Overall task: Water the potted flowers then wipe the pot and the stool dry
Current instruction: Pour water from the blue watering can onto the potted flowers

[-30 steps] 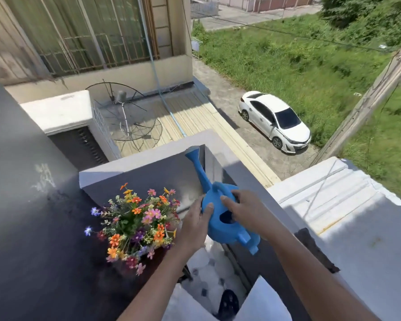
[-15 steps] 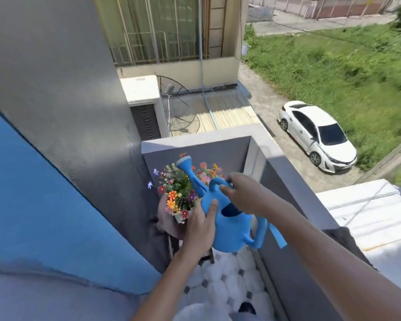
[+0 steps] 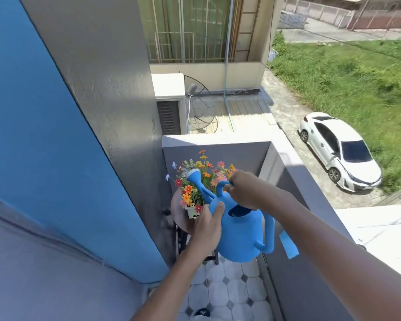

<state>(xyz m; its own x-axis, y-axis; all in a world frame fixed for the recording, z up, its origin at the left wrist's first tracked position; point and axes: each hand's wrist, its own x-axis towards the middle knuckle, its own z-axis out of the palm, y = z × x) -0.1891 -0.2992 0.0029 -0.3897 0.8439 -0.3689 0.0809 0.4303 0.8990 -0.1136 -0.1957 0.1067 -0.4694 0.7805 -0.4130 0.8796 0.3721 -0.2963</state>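
Observation:
I hold a blue watering can (image 3: 241, 237) with both hands. My right hand (image 3: 243, 189) grips its top handle, and my left hand (image 3: 206, 228) is pressed against its left side. The spout's white rose (image 3: 193, 173) hangs over the colourful flowers (image 3: 199, 179). These stand in a small white pot (image 3: 192, 211) on a round brown stool (image 3: 180, 214) in the balcony's far corner. The can and my left hand hide the stool's right part. No water stream is visible.
A blue and grey wall (image 3: 79, 135) runs along the left. The grey balcony parapet (image 3: 292, 181) closes the far end and the right side. White and grey floor tiles (image 3: 227, 288) lie below. A white car (image 3: 338, 149) is parked far down on the road.
My view has swung left and down, so the flowers now sit near the centre. The can has tipped forward, and its spout now reaches over the flowers.

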